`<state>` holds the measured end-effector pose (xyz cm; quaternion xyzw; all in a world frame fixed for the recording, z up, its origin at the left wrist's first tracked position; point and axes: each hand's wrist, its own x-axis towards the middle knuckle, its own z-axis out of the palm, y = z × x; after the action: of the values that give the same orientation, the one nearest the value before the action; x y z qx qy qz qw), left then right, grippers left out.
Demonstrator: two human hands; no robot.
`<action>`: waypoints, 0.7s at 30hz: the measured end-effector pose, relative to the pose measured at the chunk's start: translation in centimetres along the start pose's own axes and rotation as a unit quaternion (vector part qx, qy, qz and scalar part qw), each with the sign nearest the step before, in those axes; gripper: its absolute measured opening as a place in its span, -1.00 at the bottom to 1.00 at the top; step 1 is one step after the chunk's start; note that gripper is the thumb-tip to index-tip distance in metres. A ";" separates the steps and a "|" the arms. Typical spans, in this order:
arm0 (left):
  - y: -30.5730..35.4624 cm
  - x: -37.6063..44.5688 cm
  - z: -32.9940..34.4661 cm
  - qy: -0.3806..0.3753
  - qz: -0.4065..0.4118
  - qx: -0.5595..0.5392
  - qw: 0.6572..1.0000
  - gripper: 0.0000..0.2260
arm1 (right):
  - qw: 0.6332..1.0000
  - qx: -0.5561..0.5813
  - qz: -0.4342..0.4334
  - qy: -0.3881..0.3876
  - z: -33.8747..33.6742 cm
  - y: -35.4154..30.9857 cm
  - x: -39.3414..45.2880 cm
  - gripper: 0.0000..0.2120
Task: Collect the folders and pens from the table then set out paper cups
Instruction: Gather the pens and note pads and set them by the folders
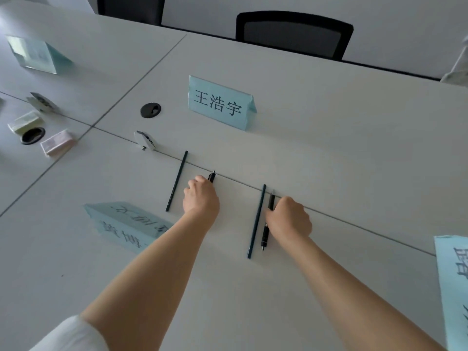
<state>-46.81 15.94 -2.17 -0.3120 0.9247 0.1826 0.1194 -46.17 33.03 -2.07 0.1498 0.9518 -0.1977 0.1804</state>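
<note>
My left hand (201, 197) is closed over a black pen (212, 176); only the pen's tip shows past my fingers. A dark green pencil (176, 181) lies just left of that hand, untouched. My right hand (288, 216) grips the middle of a second black pen (265, 236), which lies on the white table (329, 153). A second dark green pencil (256, 221) lies alongside it on the left. No folders or paper cups are in view.
Pale blue name cards stand at the middle (220, 103), near left (126, 224), far left (35, 54) and right edge (453, 287). A small white device (144, 140), two cable grommets (150, 110), and paper packs (57, 146) sit on the left. A black chair (293, 34) stands behind the table.
</note>
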 end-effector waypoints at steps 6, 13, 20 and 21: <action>-0.1 1.4 -3.0 0.046 0.013 -0.092 0.995 -0.82 | 0.995 0.093 -0.023 -0.027 -0.9 -1.3 -0.3 -0.80; -4.0 5.2 -5.6 0.033 -0.032 -0.055 0.997 -0.93 | 0.991 0.103 -0.046 -0.070 1.2 -2.3 -0.9 -0.72; -5.7 6.3 -3.9 0.014 -0.024 -0.005 1.000 -0.81 | 0.996 0.019 -0.069 -0.051 2.2 -3.4 -1.2 -0.84; -5.5 6.1 -3.9 0.015 -0.022 -0.011 1.000 -0.82 | 0.996 0.024 -0.071 -0.057 2.0 -3.4 -1.3 -0.82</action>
<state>-48.55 6.95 -2.14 -0.3361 0.9172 0.1856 0.1065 -45.66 28.87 -2.21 0.0750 0.9432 -0.2407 0.2163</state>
